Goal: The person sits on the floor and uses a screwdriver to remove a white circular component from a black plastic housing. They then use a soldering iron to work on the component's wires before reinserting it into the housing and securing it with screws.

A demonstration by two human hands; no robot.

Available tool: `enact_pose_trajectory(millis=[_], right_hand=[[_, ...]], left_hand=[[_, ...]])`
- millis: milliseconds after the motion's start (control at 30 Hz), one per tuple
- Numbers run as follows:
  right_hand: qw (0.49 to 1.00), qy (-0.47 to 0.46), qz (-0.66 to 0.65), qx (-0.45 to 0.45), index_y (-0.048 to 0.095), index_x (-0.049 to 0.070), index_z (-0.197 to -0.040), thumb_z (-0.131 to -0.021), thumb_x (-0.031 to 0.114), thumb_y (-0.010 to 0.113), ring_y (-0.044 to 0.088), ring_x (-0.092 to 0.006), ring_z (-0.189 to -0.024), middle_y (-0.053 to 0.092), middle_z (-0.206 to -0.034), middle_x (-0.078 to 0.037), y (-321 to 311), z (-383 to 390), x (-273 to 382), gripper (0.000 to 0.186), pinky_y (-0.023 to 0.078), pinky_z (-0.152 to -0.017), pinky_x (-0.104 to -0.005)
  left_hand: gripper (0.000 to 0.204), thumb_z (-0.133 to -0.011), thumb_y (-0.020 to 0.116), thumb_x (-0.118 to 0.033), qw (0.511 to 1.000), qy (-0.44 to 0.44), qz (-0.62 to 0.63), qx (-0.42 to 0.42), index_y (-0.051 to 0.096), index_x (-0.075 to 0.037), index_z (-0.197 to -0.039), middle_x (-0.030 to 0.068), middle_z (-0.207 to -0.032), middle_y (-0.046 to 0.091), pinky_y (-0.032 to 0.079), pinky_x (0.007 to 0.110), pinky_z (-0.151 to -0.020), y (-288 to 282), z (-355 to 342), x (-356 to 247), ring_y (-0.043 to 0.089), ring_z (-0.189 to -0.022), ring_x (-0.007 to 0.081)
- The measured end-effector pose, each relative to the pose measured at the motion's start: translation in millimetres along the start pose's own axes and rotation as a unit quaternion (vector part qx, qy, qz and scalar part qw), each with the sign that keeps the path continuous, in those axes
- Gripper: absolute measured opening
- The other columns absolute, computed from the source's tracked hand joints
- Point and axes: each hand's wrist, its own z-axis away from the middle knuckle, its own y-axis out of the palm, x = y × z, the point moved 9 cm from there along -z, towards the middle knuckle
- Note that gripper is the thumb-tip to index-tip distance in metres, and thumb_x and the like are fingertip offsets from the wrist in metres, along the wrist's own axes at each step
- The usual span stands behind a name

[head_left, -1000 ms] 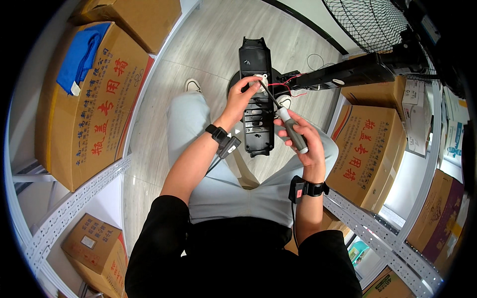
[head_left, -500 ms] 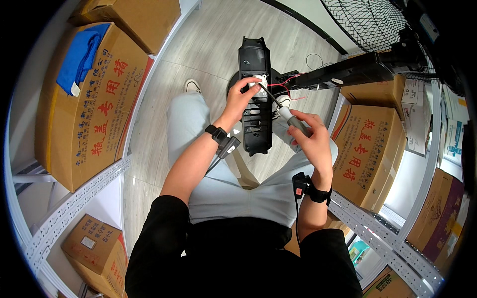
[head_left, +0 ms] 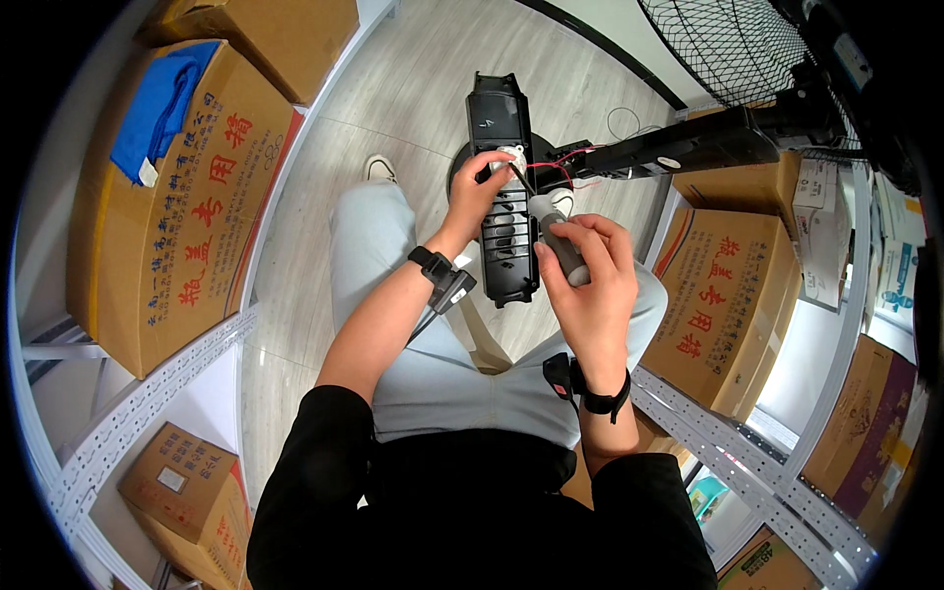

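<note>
A long black plastic housing [head_left: 498, 106] with a slatted section stands before my knees, over a dark round base. My left hand [head_left: 476, 197] pinches a small white part [head_left: 510, 155] with thumb and fingertips, against the housing. Red wires [head_left: 557, 169] run close beside that part. In my right hand [head_left: 596, 280] is a screwdriver [head_left: 547, 211] with a grey handle and a pale collar. Its dark shaft slants up to the white part beside my left fingertips. The tip's exact contact is too small to make out.
A black fan column [head_left: 678, 147] with a wire cage [head_left: 723, 49] leans in from the right. Cardboard boxes [head_left: 187, 246] fill metal shelves on both sides; a blue cloth [head_left: 157, 113] lies on one. Another box [head_left: 723, 305] sits near my right knee.
My right hand has shifted left and slightly down, its grip on the screwdriver handle changed and the handle swung left. The housing has tilted a little; my left hand stays nearly in place.
</note>
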Motion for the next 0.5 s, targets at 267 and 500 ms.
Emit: enact_pose_trajectory(millis=[267, 500], right_hand=[[0.997, -0.068, -0.021, 0.000, 0.067, 0.005, -0.103, -0.076, 0.004, 0.080, 0.068, -0.0255, -0.097, 0.067, -0.112, -0.012, 5, -2, 2, 0.029, 0.056, -0.079, -0.0335], [0.994, -0.050, -0.055, -0.086, 0.066, 0.003, -0.097, -0.076, 0.003, 0.078, 0.070, -0.0246, -0.090, 0.071, -0.103, -0.013, -23, -7, -3, 0.025, 0.056, -0.076, -0.0311]], left_hand=[[0.021, -0.089, 0.070, -0.008, 1.000, 0.009, 0.009, 0.011, 0.069, -0.005, -0.110, 0.0060, -0.116, 0.064, 0.048, 0.029, -0.091, -2, -1, -7, 0.060, -0.103, 0.0142], [0.035, -0.089, 0.071, -0.010, 0.999, -0.017, 0.032, 0.019, 0.066, -0.006, -0.124, 0.0067, -0.120, 0.064, 0.048, 0.028, -0.093, 5, 2, -17, 0.061, -0.106, 0.0140]])
